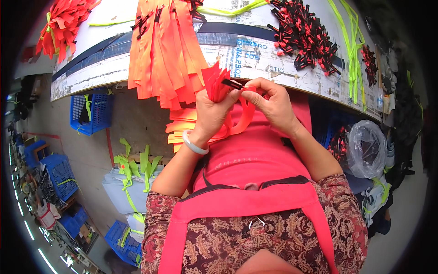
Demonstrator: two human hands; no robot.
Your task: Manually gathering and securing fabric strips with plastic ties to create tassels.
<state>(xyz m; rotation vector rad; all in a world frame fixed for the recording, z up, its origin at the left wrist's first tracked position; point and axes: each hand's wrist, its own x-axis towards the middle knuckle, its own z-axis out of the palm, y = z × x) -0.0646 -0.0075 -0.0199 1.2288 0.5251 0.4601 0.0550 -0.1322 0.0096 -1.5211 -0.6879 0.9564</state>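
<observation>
The left hand (pixel 210 115) is grasping a bundle of red-orange strips (pixel 215 83), whose ends are fanning out above the fist; the right hand (pixel 273 104) is pinching at the near end of a black piece (pixel 232 84), which is lying between both thumbs, beside the bundle

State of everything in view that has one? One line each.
Left hand: closed around red strips
Right hand: pinching at black piece
Orange strips: draped over table edge
Black-and-red pieces: heaped
Yellow-green strips: loose, trailing across table
Bracelet: on left wrist
Apron: worn
Clear plastic: bunched
</observation>
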